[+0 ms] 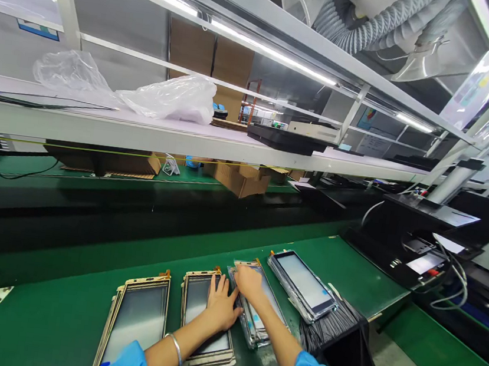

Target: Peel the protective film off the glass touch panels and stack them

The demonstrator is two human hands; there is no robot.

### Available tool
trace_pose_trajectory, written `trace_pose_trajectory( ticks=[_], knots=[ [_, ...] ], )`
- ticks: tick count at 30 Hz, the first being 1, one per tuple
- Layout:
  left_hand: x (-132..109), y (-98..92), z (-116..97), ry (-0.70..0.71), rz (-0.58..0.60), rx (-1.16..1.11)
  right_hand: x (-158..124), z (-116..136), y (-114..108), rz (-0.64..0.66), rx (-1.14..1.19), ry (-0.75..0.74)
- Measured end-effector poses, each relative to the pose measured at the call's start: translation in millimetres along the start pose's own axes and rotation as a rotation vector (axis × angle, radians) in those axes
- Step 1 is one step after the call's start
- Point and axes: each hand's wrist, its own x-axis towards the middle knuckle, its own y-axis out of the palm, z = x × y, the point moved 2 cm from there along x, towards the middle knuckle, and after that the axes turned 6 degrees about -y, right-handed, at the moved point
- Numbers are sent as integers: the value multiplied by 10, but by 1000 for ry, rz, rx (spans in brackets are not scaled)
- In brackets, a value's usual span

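Note:
My left hand (pixel 221 306) lies with its fingers spread on the second stack of flat screen panels (pixel 198 299), which have gold-coloured edges. Bent over the top end of the third stack, a pile of panels in clear film (pixel 273 298), is my right hand (pixel 248 281). Its fingers are curled together, and what they pinch is hidden. Left of both hands stands another stack of gold-edged panels (pixel 143 310). To the right, a stack of black-framed panels (pixel 304 280) in clear wrapping sits at a slant.
Black strips (pixel 334 324) hang over the front edge of the green table (pixel 59 309). Above runs a white shelf (pixel 152 134) with crumpled plastic bags (pixel 170 97) and a black tray (pixel 281 139). An open cardboard box (pixel 241 181) sits behind. Cables (pixel 459 280) and equipment are on the right.

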Motion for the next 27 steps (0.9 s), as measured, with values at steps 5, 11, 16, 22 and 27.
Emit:
trace_pose_trajectory(
  ticks=[5,11,16,22,27],
  knots=[
    [79,-54,-3,-24,-16,-381,-224,-348,-590,-233,360,-48],
    [-80,-265,-8,-19,179,-1129,-577,-508,-1070,-472,827,-66],
    [-496,-424,-92,-75,322,-1613,-601,-342,-987,-505,1073,0],
    [-751,-625,-142,-213,322,-1927,-717,-273,-701,-378,1152,48],
    [-742,-619,-208,-320,347,-1999,-960,-278,-397,-285,1075,58]
  ],
)
